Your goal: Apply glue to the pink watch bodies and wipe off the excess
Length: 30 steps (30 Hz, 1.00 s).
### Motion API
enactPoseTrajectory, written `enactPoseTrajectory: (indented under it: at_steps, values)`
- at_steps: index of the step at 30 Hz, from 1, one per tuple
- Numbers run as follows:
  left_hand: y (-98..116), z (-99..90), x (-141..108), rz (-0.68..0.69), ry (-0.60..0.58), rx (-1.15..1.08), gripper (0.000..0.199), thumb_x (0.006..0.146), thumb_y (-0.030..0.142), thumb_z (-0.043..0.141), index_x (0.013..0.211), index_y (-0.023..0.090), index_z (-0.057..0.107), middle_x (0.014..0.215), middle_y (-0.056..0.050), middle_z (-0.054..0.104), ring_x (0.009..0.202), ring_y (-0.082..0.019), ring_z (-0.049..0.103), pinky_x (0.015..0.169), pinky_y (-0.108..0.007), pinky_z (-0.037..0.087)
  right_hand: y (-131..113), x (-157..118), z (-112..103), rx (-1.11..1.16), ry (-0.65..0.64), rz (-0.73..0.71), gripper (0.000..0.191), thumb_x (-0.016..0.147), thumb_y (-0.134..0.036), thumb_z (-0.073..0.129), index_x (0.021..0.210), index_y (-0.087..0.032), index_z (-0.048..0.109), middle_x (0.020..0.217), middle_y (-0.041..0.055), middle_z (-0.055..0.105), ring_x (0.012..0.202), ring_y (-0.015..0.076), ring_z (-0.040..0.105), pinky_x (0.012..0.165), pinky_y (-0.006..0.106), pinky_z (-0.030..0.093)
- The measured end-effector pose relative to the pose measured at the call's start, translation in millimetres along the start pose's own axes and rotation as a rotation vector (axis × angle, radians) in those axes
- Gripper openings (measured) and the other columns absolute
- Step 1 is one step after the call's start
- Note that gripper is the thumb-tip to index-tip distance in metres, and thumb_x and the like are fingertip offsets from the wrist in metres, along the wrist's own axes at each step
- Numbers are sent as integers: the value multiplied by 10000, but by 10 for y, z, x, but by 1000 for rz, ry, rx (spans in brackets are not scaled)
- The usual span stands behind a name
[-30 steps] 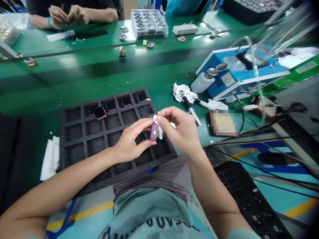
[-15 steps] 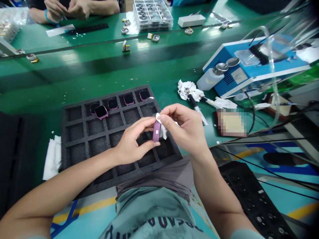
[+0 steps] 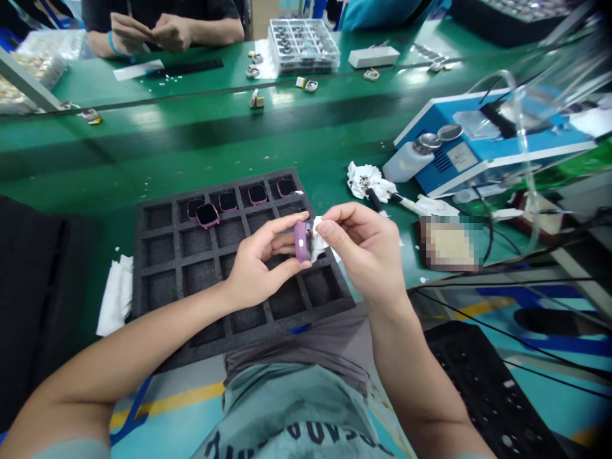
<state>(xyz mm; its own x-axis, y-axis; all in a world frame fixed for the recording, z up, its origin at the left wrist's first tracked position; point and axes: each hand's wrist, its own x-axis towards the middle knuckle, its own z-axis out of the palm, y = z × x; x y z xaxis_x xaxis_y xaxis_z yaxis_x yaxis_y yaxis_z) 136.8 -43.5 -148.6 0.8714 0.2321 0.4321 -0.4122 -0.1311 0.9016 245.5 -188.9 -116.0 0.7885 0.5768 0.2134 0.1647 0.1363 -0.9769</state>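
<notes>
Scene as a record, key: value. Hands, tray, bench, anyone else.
left_hand: left hand holds purple case, side-on
right_hand: right hand pinches white tissue at the case
tray: black foam tray, five purple-framed watches along far row
bench_right: bottle, blue machine
others: a co-worker's hands across the bench

Overhead light: bright; source out of view. White glare on green surface (image 3: 201, 143). Right-edge objects: blurred, stretched. Corners: dark.
</notes>
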Motion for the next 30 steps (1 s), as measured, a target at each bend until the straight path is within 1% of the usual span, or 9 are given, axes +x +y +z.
enactPoseTrajectory:
  at_steps: [5, 9, 13, 18, 23, 26, 30]
  values:
    - [2, 1, -20, 29, -20, -56, 629, 837, 131, 827, 1414, 233, 599, 1460, -141, 670, 1157, -226, 762, 983, -325, 654, 3, -8, 19, -44, -15, -11, 265, 873, -434, 786, 875, -183, 703, 794, 12, 694, 660, 93, 601, 592, 220, 507]
    - [-1, 1, -25, 36, -19, -53, 635, 831, 126, 822, 1421, 224, 609, 1412, -145, 703, 1139, -240, 772, 976, -341, 662, 11, -14, 31, -38, -18, 1, 272, 856, -442, 798, 877, -187, 704, 804, 17, 702, 666, 98, 606, 587, 222, 506]
    - [-6, -4, -29, 81, -6, -24, 651, 823, 105, 815, 1432, 230, 620, 1367, -137, 730, 1116, -234, 781, 967, -333, 667, 7, -9, 53, -17, -18, -17, 264, 838, -429, 814, 852, -190, 703, 763, 6, 686, 639, 91, 590, 568, 211, 494]
    - [0, -12, -31, 68, -2, 21, 637, 829, 136, 815, 1431, 226, 629, 1368, -142, 729, 1079, -237, 789, 955, -358, 675, 8, -15, 65, -37, -3, 2, 302, 825, -465, 818, 852, -189, 699, 766, 13, 688, 644, 99, 590, 571, 221, 495]
    - [-3, -11, -18, 103, 4, 26, 634, 804, 139, 843, 1400, 232, 650, 1368, -135, 722, 1127, -246, 774, 907, -315, 683, 44, -29, 48, -33, -13, 11, 273, 834, -438, 810, 867, -189, 702, 786, 11, 692, 662, 95, 593, 586, 213, 497]
    - [-4, -7, -12, 100, 1, 0, 641, 792, 145, 860, 1393, 220, 651, 1308, -128, 751, 1099, -247, 783, 886, -303, 683, 55, -30, 46, -19, -19, 16, 262, 829, -421, 815, 869, -189, 702, 792, 11, 697, 661, 92, 589, 578, 207, 490]
    - [-8, -6, -17, 65, 0, -4, 625, 793, 173, 870, 1378, 200, 650, 1231, -124, 778, 1051, -243, 795, 867, -306, 685, 52, -22, 53, -26, -21, 35, 312, 820, -468, 815, 867, -185, 692, 787, 13, 694, 647, 95, 585, 563, 214, 486]
